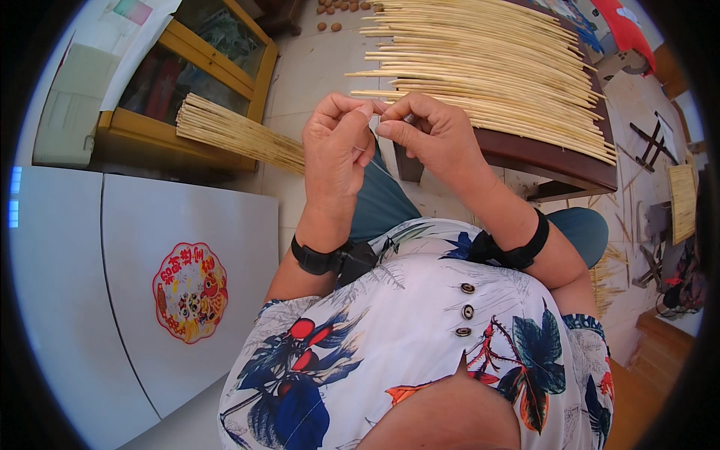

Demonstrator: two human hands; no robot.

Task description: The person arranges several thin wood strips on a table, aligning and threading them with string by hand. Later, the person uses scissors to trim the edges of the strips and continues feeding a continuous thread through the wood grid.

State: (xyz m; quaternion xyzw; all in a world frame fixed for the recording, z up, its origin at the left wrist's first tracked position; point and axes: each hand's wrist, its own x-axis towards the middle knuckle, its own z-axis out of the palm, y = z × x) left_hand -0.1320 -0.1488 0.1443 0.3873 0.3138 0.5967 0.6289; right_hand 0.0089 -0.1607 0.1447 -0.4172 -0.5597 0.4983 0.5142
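My left hand (337, 142) and my right hand (433, 133) are raised in front of my body, their fingertips nearly meeting. Both are closed in a pinch. Between the fingertips runs a thin strand (379, 107), too fine to tell its material. A small pale curved line shows by the curled fingers of my left hand. Just beyond my hands, long straw-coloured stalks (487, 75) lie side by side across a dark wooden table (551, 154). Left of my left hand is a bundle of similar stalks (240, 135), its near end hidden behind my wrist.
At left stands a white cabinet (67, 285) with a colourful round sticker (191, 292). Behind it is a yellow-framed glass cabinet (259, 86). Several brown round things (322, 26) lie on the tiled floor. Loose stalks (611, 270) and a dark folding stand (651, 146) are at right.
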